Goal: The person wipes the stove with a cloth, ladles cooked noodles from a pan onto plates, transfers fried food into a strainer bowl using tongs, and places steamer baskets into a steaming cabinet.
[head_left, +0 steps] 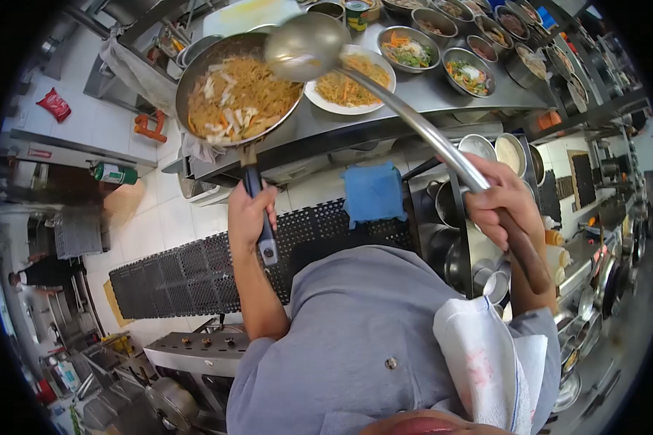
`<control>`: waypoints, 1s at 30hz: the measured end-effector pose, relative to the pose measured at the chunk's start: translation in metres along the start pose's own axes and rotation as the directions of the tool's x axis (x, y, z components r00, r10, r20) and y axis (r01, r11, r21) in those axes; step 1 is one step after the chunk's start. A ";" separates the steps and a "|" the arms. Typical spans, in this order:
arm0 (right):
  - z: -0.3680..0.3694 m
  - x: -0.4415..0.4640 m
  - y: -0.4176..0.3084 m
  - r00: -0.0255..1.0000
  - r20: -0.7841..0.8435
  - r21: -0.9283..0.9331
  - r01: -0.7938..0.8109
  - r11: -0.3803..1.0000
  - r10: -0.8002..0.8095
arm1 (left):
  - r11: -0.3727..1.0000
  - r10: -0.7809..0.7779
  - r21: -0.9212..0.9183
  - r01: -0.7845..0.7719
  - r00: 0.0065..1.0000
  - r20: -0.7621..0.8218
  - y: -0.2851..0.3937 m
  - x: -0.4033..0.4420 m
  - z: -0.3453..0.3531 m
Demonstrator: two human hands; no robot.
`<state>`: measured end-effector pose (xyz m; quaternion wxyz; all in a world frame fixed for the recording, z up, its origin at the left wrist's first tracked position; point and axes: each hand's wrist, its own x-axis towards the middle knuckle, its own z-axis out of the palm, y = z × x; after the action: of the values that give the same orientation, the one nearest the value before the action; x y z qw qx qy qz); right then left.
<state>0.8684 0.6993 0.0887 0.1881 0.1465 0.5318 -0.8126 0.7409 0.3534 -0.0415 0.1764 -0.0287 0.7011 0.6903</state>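
Observation:
My left hand is closed round the black handle of a frying pan. Noodles with pale strips fill the pan, which is held over the edge of the steel counter. My right hand grips the long handle of a big metal ladle. The ladle's bowl hangs above the pan's right rim and the left rim of a white plate. On that plate lie more noodles. The bottom of the ladle's bowl is hidden from me.
Metal bowls of vegetables and many smaller bowls stand on the steel counter. A white cutting board lies behind the pan. A blue cloth hangs below the counter. Pots stand at the right. A person is far left.

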 end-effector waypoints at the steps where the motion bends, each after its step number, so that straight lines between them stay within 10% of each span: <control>1: 0.010 0.008 0.000 0.999 0.017 -0.232 0.031 0.972 -0.028 | 0.999 -0.020 -0.045 0.020 1.000 0.010 -0.005 -0.012 -0.005; 3: 0.038 0.032 0.019 0.952 0.167 -0.791 0.286 0.541 -0.258 | 0.987 -0.064 -0.147 0.068 0.998 0.029 -0.012 -0.035 -0.021; 7: 0.058 0.097 0.113 0.686 0.447 -0.863 0.500 -0.075 -0.574 | 0.939 -0.097 -0.329 0.101 0.995 0.027 -0.034 -0.089 -0.070; 9: 0.055 0.145 0.181 0.684 0.475 -0.862 0.488 -0.138 -0.553 | 0.927 -0.115 -0.362 0.093 0.993 -0.040 -0.033 -0.116 -0.085; 17: 0.138 0.168 0.221 0.787 0.596 -0.781 0.614 0.111 -0.162 | 0.872 -0.240 -0.488 0.021 0.889 -0.390 -0.093 -0.227 -0.143; 22: 0.210 0.199 0.210 0.673 0.739 -0.640 0.712 0.288 -0.021 | 0.909 -0.309 -0.411 0.067 0.770 -0.558 -0.123 -0.202 -0.172; 30: 0.243 0.246 0.123 0.499 0.687 -0.649 0.748 0.139 0.528 | 0.923 -0.258 -0.382 -0.043 0.667 -0.698 -0.169 -0.226 -0.149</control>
<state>0.6985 0.3938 -0.0233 0.3860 -0.4884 0.7539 -0.2103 0.9691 0.1537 -0.1406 -0.0889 -0.3791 0.5672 0.7257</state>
